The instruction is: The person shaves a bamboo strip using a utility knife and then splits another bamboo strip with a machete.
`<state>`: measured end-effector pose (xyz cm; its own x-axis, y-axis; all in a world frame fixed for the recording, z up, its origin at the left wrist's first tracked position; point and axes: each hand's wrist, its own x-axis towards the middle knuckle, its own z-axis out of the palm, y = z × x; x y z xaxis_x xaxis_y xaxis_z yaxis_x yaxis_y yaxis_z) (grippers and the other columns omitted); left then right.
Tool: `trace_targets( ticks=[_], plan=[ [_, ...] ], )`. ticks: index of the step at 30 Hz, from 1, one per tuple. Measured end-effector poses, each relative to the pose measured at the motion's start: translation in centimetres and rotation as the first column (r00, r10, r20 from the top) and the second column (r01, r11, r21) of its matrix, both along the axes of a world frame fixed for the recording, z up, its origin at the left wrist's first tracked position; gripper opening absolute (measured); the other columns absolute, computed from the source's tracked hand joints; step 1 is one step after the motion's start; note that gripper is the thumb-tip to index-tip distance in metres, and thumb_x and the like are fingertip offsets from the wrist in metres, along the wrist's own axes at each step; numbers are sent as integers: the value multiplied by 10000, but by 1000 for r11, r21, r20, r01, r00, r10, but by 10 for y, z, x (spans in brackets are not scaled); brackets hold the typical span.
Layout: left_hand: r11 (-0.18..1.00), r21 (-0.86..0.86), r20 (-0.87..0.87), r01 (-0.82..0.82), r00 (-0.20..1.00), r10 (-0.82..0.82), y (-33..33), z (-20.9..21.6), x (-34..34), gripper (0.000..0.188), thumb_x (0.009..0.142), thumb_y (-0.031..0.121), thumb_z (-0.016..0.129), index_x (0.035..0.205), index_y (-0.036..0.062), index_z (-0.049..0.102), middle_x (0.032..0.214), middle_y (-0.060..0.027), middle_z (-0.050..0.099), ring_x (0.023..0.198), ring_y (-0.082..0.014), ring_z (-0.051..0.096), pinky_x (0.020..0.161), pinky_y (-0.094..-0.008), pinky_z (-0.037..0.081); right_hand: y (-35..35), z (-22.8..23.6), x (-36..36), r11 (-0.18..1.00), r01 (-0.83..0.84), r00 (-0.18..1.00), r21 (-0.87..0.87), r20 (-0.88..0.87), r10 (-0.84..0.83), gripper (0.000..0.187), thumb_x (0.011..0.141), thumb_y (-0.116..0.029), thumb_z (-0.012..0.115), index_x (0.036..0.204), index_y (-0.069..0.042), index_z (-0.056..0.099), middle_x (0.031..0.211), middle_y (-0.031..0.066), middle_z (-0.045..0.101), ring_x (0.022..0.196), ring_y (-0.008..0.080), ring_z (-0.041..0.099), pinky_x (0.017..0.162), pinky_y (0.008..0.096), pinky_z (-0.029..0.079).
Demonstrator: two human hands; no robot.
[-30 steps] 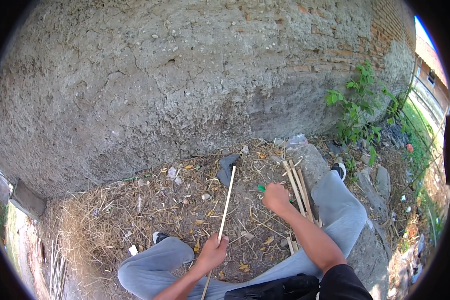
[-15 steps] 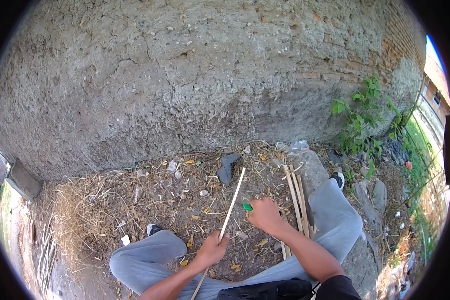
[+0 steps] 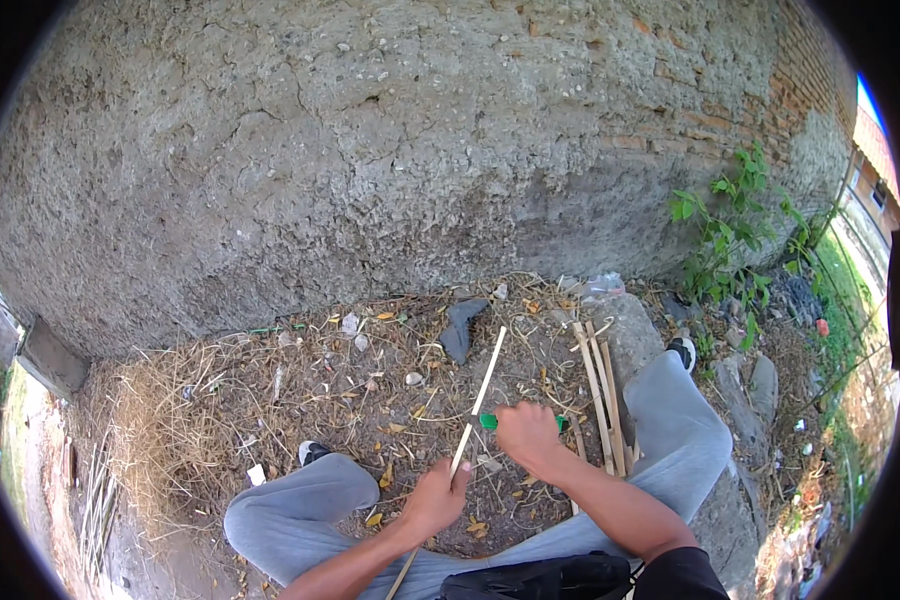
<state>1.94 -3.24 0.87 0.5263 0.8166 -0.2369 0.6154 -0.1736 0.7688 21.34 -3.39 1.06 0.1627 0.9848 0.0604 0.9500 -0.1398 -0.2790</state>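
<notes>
The head camera looks down and forward from above the left grip [image 3: 434,501] and right grip [image 3: 528,437], quite near, and sees wide, up to the brick wall [image 3: 370,160] beyond them.

Trousers [image 3: 678,425] are grey; the sleeve [image 3: 678,577] is black; shoes [image 3: 682,352] black-and-white; hands [image 3: 527,437] bare.

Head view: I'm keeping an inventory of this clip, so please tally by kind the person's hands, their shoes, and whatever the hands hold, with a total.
Left hand and right hand: 2
Shoes, partly visible: 2
Held pale strip: 1
Held green tool: 1
Total: 6
</notes>
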Motion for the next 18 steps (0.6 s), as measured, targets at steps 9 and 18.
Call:
trace_targets(
  ticks=[9,18],
  plan=[
    [997,44,-63,69,996,-66,-11,15,-6,294,1007,209,424,974,-82,449,631,-306,589,619,-509,603,560,-580,459,15,-25,5,995,-20,997,98,78,12,120,777,-118,578,738,-46,666,666,183,661,611,357,679,548,479,534],
    [974,-34,-145,223,963,-225,-52,49,-1,285,993,214,466,958,-68,436,613,-305,581,581,-525,580,528,-582,443,28,-49,129,892,449,890,-51,113,-442,147,856,-91,582,888,-52,720,937,167,710,881,317,703,739,415,567]
  ],
)
